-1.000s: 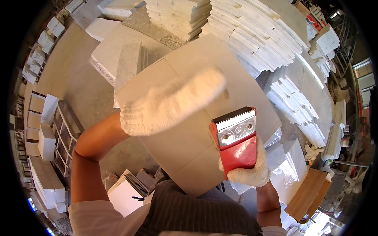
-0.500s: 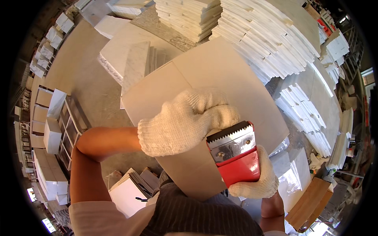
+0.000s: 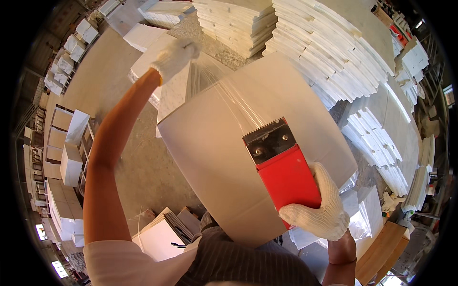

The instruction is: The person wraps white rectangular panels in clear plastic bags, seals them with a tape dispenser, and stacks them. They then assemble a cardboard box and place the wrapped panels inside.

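In my gloved right hand point(image 3: 322, 209) is a red tape dispenser point(image 3: 291, 178) with a toothed metal cutting edge, held over a plain brown cardboard box point(image 3: 210, 162) close to my body. Clear tape point(image 3: 231, 100) stretches from the toothed edge, over the box's far left part, to my gloved left hand point(image 3: 174, 57). That hand is closed on the tape's end, with the arm reaching out far and left beyond the box. The glove hides the very end of the tape.
Tall stacks of white stone slabs point(image 3: 324, 52) stand beyond the box, and smaller slab piles point(image 3: 372, 131) on the right. A metal rack point(image 3: 86, 148) is at the left. Papers with a pen point(image 3: 178, 245) lie near my lap. A wooden box point(image 3: 381, 252) is at lower right.
My left hand has moved from beside the dispenser out to the far left, drawing out a length of tape. The dispenser has tilted and now shows more of its red body.
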A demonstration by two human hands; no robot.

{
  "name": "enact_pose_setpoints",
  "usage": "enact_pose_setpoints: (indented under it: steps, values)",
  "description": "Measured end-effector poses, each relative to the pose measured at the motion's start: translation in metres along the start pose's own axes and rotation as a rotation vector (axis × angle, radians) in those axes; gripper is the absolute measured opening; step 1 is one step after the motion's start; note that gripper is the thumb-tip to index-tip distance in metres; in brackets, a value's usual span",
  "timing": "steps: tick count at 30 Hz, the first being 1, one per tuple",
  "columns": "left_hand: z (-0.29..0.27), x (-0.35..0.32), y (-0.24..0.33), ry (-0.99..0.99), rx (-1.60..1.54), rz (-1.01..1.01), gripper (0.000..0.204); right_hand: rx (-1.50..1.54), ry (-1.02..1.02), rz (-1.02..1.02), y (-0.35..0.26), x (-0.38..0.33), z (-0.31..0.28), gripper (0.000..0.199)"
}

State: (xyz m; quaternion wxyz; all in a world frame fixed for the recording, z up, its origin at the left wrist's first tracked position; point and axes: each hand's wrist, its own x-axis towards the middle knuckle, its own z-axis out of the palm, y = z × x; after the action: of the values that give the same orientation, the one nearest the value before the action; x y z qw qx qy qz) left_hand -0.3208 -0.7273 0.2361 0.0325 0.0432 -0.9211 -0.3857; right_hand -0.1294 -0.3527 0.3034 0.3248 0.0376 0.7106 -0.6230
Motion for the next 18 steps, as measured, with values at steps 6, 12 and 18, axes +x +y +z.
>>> enact_pose_setpoints:
  steps: [6,12,18]
  values:
    - [0.056,0.007,-0.090,-0.171,0.408,0.130,0.032,-0.126,0.007,-0.087,-0.001,0.009,0.010,0.055]
    - [0.086,-0.036,-0.092,-0.656,-0.241,-0.002,0.037,-0.002,0.016,0.017,0.001,0.005,0.003,0.058]
    - [0.077,-0.059,-0.104,-0.660,-0.319,0.029,0.042,-0.156,-0.020,-0.011,0.002,0.009,0.001,0.063]
